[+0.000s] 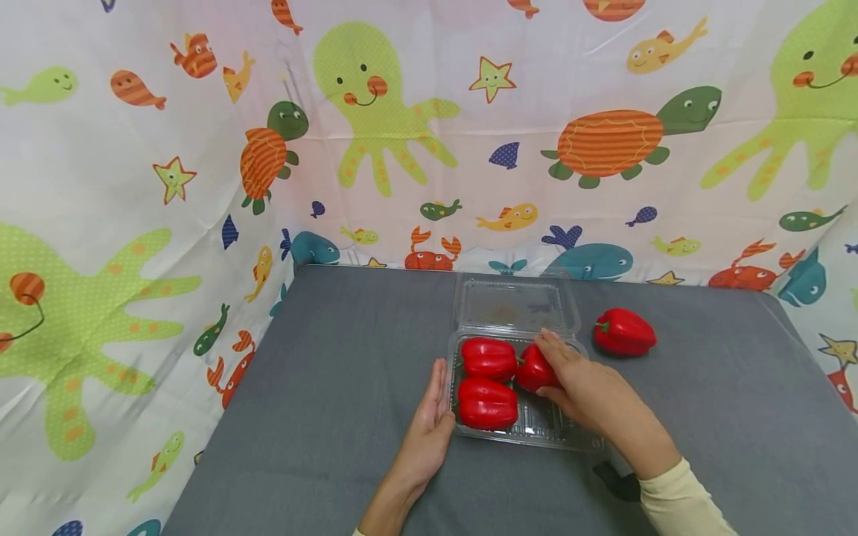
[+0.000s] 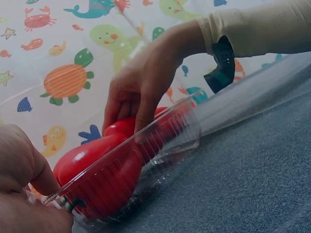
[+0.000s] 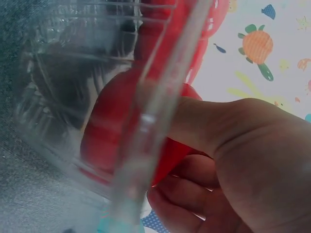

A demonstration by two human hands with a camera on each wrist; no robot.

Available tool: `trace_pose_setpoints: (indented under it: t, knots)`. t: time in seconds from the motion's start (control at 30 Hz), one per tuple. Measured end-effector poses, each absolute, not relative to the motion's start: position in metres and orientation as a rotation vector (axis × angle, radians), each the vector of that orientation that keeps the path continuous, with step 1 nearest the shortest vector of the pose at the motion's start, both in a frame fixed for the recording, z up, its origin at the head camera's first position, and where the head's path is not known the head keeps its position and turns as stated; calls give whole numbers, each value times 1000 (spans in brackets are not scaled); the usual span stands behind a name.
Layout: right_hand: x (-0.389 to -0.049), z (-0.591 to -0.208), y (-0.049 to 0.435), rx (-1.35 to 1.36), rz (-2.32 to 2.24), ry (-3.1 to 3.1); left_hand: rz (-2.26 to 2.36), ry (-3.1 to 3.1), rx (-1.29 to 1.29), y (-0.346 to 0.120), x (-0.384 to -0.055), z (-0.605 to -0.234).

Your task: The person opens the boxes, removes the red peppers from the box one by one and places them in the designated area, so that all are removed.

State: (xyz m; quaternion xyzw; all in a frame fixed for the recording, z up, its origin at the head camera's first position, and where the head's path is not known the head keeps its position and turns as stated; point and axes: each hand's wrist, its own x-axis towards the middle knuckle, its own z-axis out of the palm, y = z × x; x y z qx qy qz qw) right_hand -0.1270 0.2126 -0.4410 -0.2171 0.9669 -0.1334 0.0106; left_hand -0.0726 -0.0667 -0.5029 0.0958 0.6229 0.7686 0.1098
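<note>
A clear plastic clamshell container (image 1: 529,439) lies with its lid (image 1: 512,304) laid back. Two red bell peppers, a rear one (image 1: 489,358) and a front one (image 1: 488,403), fill its left part. My left hand (image 1: 425,428) holds the left wall, fingers along the outside and thumb at the near corner. With my right hand (image 1: 596,391) I grip a third bell pepper (image 1: 532,370) inside the container, right of the rear one. In the right wrist view, the thumb lies on that red pepper (image 3: 109,121), seen partly through the clear wall; my fingers curl beyond it.
Another red bell pepper (image 1: 625,332) lies on the grey cloth (image 1: 355,372) to the right of the lid. Behind and at the sides hangs a white curtain (image 1: 462,59) printed with sea animals. A dark strap piece (image 1: 617,480) shows by the right wrist.
</note>
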Motion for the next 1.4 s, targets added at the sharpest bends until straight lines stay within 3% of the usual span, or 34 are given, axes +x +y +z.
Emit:
trace_pose_setpoints:
  t: [1.4]
  knots:
    - [-126, -427, 216, -783, -443, 3101, 2271, 1827, 296, -66, -72, -505]
